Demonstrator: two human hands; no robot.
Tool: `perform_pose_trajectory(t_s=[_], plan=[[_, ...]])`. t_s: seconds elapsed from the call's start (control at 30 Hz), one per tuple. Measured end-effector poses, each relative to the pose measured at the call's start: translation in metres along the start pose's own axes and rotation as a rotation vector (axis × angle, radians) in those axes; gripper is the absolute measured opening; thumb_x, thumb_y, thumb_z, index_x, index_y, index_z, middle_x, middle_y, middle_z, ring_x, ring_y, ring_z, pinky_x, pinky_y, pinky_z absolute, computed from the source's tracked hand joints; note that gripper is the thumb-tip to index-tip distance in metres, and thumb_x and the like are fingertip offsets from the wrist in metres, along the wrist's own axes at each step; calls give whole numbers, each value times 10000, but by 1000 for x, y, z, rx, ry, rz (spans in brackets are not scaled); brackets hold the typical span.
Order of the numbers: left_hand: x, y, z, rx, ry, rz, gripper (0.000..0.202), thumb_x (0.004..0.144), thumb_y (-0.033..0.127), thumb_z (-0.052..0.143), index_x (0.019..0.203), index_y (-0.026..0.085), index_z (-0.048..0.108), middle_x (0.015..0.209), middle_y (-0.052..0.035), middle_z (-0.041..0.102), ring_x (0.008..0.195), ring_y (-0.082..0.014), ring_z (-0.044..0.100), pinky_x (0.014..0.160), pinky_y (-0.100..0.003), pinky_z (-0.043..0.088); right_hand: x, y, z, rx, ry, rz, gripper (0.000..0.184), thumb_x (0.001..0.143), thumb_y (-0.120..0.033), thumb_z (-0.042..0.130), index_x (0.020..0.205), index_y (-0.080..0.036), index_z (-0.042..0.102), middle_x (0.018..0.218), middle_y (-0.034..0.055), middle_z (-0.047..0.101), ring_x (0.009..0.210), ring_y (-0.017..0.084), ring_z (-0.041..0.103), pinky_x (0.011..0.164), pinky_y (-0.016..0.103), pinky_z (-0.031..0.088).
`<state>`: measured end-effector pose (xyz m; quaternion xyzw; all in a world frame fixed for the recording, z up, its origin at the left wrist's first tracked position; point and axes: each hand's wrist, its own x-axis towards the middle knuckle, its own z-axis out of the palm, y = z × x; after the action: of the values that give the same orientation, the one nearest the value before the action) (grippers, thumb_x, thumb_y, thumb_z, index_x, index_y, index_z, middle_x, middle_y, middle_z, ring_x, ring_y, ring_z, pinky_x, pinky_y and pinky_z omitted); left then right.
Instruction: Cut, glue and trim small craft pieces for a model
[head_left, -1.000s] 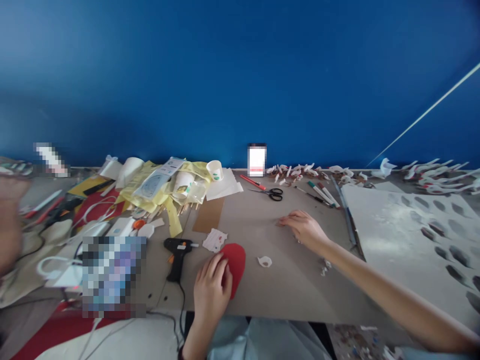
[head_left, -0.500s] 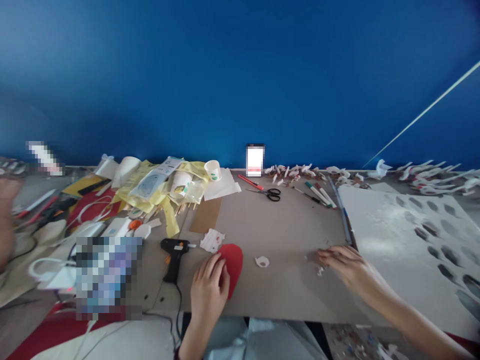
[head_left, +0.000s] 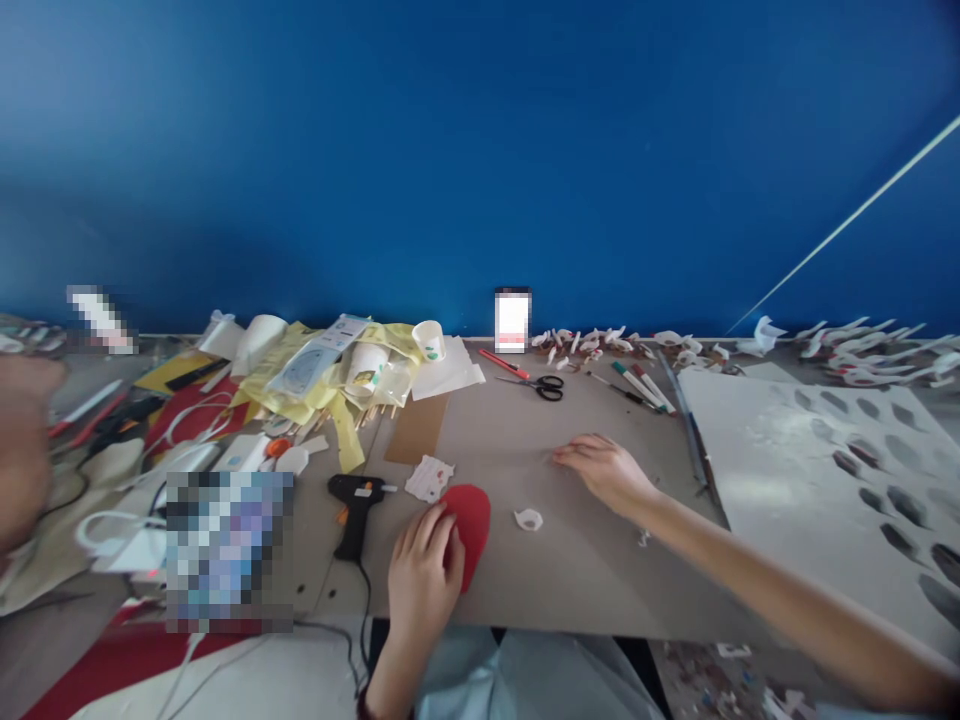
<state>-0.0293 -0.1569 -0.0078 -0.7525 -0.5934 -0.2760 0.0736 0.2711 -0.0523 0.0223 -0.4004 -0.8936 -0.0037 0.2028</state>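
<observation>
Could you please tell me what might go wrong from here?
The glue gun lies beside the left hand, its black cord running near that forearm; an arm movement might snag the cord and drag the gun.

The small white piece lies loose between the hands; a sweep of the right hand could knock it away.

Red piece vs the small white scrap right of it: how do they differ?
Colour: the red piece is solid red; the white scrap is mostly white.
Size: the red piece is much larger than the white scrap.
Contact: the left hand partly covers the red piece; neither hand touches the white scrap.
Shared: both are on the grey table.
</observation>
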Motion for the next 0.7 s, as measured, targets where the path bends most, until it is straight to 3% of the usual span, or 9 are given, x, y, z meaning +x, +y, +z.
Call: perform_pose_trajectory(t_s=[0.17, 0.5, 0.6, 0.7], plan=[[0, 0, 0, -11, -1, 0, 187, 857, 166, 504, 988, 185, 637, 1096, -83, 674, 976, -244, 624, 838, -373, 487, -23, -1, -1, -38, -38, -39, 373, 866, -33, 404, 977, -232, 699, 1016, 37, 732, 966, 179, 636, 820, 327, 492], [2, 2, -3, -15, -5, 1, 193, 855, 152, 504, 993, 186, 634, 1110, -87, 671, 961, -238, 631, 825, -369, 487, -132, -11, -47, -85, -104, 111, 327, 919, -154, 401, 1028, -260, 689, 1057, 33, 718, 959, 193, 654, 784, 319, 519], [2, 1, -2, -19, -9, 2, 195, 854, 154, 508, 999, 188, 634, 1114, -86, 669, 963, -241, 629, 829, -370, 485, -137, -5, -53, -40, -93, 151, 348, 911, -143, 388, 966, -268, 708, 1004, 34, 728, 918, 183, 670, 745, 302, 538], [2, 1, -2, -18, -13, -4, 191, 855, 157, 509, 995, 187, 635, 1116, -91, 667, 979, -245, 624, 842, -376, 482, -120, 3, -56, -7, 2, 180, 358, 907, -134, 375, 930, -257, 711, 943, 37, 739, 897, 185, 678, 751, 315, 549]])
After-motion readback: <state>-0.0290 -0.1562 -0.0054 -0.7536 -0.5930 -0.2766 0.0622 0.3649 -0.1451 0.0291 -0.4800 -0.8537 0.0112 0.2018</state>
